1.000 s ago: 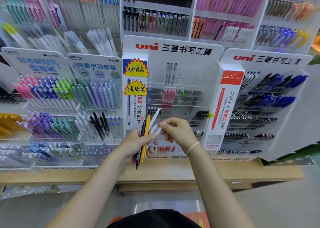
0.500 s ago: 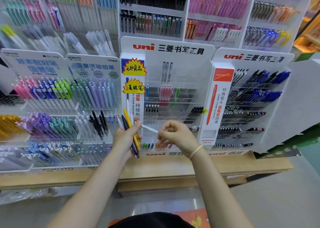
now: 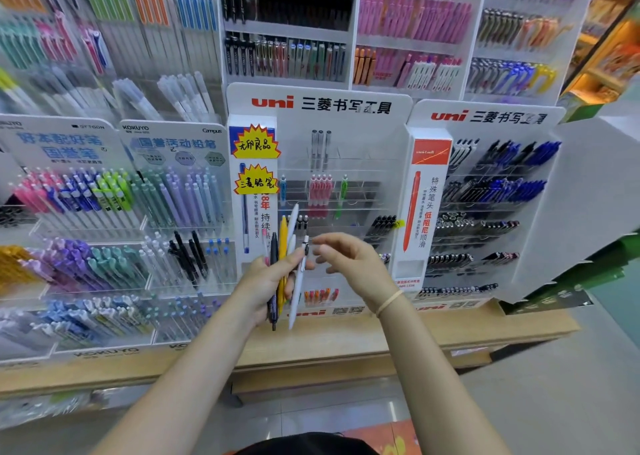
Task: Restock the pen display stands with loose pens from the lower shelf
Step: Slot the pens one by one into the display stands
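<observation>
Several loose plastic pens [image 3: 284,264], yellow, black and white, stand gripped in the left hand [image 3: 268,281]. The right hand [image 3: 349,264] hovers just beside them, fingers loosely spread, holding nothing.

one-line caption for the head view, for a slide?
Left hand grips a bundle of loose pens before the uni display stand; right hand hovers beside them, holding nothing.

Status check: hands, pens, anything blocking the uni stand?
Left hand grips a bundle of pens: yellow, black, white. Right hand open beside them, holding nothing. Middle uni stand straight ahead, many slots sparse. Nothing in the way.
</observation>
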Tool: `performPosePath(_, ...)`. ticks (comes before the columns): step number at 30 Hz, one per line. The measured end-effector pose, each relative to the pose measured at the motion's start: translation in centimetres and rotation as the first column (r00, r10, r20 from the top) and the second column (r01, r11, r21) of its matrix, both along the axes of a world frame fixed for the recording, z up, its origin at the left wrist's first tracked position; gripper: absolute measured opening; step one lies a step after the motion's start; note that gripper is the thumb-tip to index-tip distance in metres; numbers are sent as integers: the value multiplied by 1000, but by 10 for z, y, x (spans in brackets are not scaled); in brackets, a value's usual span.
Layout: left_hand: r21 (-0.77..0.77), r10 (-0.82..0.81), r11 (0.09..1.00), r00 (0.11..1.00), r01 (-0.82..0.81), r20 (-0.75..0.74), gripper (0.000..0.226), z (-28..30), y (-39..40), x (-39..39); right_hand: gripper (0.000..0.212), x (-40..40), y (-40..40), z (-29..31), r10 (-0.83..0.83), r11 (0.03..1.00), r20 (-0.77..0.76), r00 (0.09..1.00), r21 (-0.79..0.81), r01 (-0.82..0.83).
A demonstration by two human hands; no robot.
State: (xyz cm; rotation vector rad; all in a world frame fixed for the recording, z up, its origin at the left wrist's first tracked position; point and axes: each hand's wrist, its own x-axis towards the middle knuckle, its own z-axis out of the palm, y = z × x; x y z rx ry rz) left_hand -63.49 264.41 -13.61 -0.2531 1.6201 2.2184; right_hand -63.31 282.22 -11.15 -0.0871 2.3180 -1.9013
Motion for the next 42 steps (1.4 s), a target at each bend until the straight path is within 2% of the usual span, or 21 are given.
performPosePath(4, -55, -101, 994, 994, 99, -36, 40, 3, 6, -2, 20, -10, 7, 2, 63, 997, 14, 998, 44, -64)
performPosePath(9, -80, -121, 990, 989, 114, -85, 34, 3, 7, -13, 20, -22, 12, -2, 76, 997, 24, 997, 5, -76)
performPosePath(11, -102, -111, 990, 988, 100, -106, 38, 0, 9, -18, 18, -27, 13, -1, 73, 997, 11, 997, 12, -73)
performPosePath(13, -156, -65, 986, 994, 50, -92, 50, -6, 10, -24, 13, -34, 14, 2, 15, 1000, -39, 999, 11, -14)
performPosePath(16, -223, 27, 974, 998, -41, -62, 40, -16, 4, -34, 12, -47, 22, 15, -140, 990, -172, 975, -25, 137)
performPosePath(18, -217, 51, 974, 997, -63, -58, 41, -21, 1, -39, 13, -57, 28, 24, -211, 977, -275, 938, -30, 211)
performPosePath(21, -188, 45, 980, 996, -59, -78, 69, -27, 0, -46, 13, -73, 29, 29, -273, 960, -375, 886, -39, 279)
performPosePath(23, -182, 43, 981, 995, -59, -90, 77, -31, 0, -50, 13, -81, 26, 22, -277, 949, -431, 859, 20, 316)
performPosePath(26, -158, 50, 986, 996, -60, -70, 67, -35, 1, -54, 13, -90, 19, 2, -223, 946, -442, 869, 118, 303)
performPosePath(29, -143, 53, 988, 998, -59, -43, 35, -37, 2, -56, 14, -90, 11, -17, -157, 944, -401, 902, 208, 257)
performPosePath(31, -143, 60, 988, 998, -65, -34, 36, -38, 3, -56, 14, -88, 6, -24, -133, 934, -397, 908, 257, 249)
performPosePath(37, -153, 41, 987, 999, -41, -3, 61, -39, -1, -51, 15, -93, -5, -38, -75, 888, -400, 913, 390, 244)
performPosePath(40, -138, 15, 990, 1000, -16, -8, 36, -37, -5, -48, 18, -92, -7, -38, -85, 887, -339, 937, 402, 226)
performPosePath(42, -130, -16, 991, 999, 12, -30, 32, -33, -7, -46, 21, -91, -8, -37, -75, 875, -309, 948, 436, 211)
